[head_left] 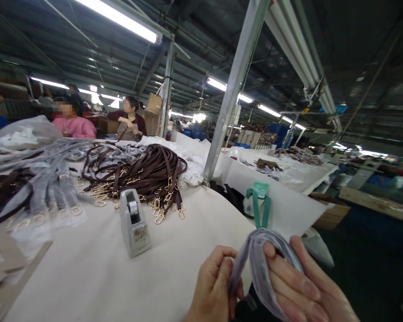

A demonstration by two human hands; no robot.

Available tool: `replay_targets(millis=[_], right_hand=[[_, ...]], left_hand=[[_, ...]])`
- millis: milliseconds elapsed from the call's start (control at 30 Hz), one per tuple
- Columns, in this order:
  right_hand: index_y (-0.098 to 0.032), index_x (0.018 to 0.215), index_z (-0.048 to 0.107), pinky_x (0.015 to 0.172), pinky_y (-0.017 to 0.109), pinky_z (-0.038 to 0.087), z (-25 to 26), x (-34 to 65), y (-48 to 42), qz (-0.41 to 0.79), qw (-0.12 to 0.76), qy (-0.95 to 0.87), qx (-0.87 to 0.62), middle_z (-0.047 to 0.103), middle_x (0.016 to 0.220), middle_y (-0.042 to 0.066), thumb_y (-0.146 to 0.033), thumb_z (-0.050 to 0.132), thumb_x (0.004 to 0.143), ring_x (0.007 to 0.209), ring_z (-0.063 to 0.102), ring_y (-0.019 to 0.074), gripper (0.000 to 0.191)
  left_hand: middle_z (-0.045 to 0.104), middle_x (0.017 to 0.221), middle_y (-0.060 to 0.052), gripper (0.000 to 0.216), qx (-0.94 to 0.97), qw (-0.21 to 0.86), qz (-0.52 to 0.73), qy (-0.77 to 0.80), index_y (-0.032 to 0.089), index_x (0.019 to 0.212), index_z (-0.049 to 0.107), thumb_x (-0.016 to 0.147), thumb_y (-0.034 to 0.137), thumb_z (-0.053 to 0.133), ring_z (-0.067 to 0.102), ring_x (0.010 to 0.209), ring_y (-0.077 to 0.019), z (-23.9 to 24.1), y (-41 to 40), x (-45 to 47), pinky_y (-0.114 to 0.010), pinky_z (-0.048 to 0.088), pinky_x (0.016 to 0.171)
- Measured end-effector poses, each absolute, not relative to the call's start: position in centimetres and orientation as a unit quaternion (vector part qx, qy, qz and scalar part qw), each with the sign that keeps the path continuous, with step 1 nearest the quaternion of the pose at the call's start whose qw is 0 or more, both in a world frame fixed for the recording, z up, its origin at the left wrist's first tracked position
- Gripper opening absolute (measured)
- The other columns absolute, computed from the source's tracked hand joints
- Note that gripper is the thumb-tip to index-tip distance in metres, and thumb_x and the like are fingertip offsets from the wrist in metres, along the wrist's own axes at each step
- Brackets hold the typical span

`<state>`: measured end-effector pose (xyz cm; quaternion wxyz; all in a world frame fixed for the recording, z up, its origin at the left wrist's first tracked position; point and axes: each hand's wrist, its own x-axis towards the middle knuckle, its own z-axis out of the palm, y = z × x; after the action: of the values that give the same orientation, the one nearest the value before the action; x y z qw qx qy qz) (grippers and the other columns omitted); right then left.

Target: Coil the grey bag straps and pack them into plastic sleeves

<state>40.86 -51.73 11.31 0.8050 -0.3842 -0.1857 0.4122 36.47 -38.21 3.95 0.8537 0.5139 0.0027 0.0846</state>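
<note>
A plastic-sleeved strap [260, 259], greyish and see-through, is looped between my two hands at the table's front right edge. My left hand [218, 284] is closed, its thumb and fingers pinching the strap's left side. Inside the loop lie the fingers of my right hand [309, 286], with the strap wound around them and the thumb held above. A grey tape dispenser [134, 223] stands on the table to the left of my hands. Behind it is a pile of dark brown straps [154, 170] with gold-coloured clips.
More straps in clear sleeves [50, 188] lie on the left of the white table [87, 268]. Cardboard pieces [10, 264] are at its near left corner. A metal post [235, 89] rises at the right edge, near a green-strapped bottle [260, 201]. Two people sit across the table.
</note>
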Motion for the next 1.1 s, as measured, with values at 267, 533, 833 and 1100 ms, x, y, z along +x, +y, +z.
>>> replay_targets(millis=[267, 533, 833, 1100], right_hand=[[-0.023, 0.114, 0.059, 0.078, 0.03, 0.055, 9.5, 41.8, -48.8, 0.165, 0.804, -0.327, -0.468, 0.054, 0.069, -0.004, -0.054, 0.051, 0.092, 0.058, 0.05, 0.0105, 0.038], [-0.023, 0.1, 0.057, 0.098, 0.048, 0.048, 6.1, 45.8, -49.4, -0.099, 0.404, -0.563, -0.714, 0.067, 0.099, 0.008, -0.037, 0.039, 0.099, 0.11, 0.061, 0.027, 0.023], [-0.01, 0.119, 0.053, 0.084, 0.049, 0.056, 5.4, 48.5, -49.9, -0.192, 0.099, -0.659, -0.72, 0.07, 0.102, 0.019, -0.028, 0.037, 0.097, 0.093, 0.067, 0.0311, 0.033], [-0.011, 0.093, 0.064, 0.069, 0.041, 0.051, 4.9, 42.5, -50.7, 0.173, 0.012, -0.614, -0.77, 0.067, 0.087, 0.016, -0.044, 0.049, 0.089, 0.075, 0.061, 0.0293, 0.036]], left_hand=[[0.051, 0.063, 0.002, 0.025, 0.709, 0.69, 0.102, -0.101, 0.017, 0.086, 0.055, 0.088, 0.041, 0.047, 0.045, 0.058, -0.0098, 1.6, -37.6, 36.4, -0.023, 0.036, 0.059], [0.061, 0.058, 0.001, 0.031, 0.56, 0.824, -0.088, 0.008, 0.015, 0.088, 0.055, 0.065, 0.037, 0.052, 0.041, 0.037, -0.0062, 1.2, -36.9, 35.4, -0.018, 0.026, 0.037], [0.062, 0.049, -0.001, 0.04, 0.44, 0.871, -0.22, -0.021, 0.007, 0.086, 0.068, 0.07, 0.044, 0.064, 0.034, 0.027, -0.0037, 1.5, -33.1, 33.2, -0.019, 0.015, 0.027], [0.054, 0.039, 0.004, 0.024, 0.592, 0.702, -0.395, 0.004, 0.018, 0.07, 0.061, 0.068, 0.042, 0.063, 0.033, 0.025, -0.009, 2.2, -27.4, 32.1, -0.022, 0.031, 0.029]])
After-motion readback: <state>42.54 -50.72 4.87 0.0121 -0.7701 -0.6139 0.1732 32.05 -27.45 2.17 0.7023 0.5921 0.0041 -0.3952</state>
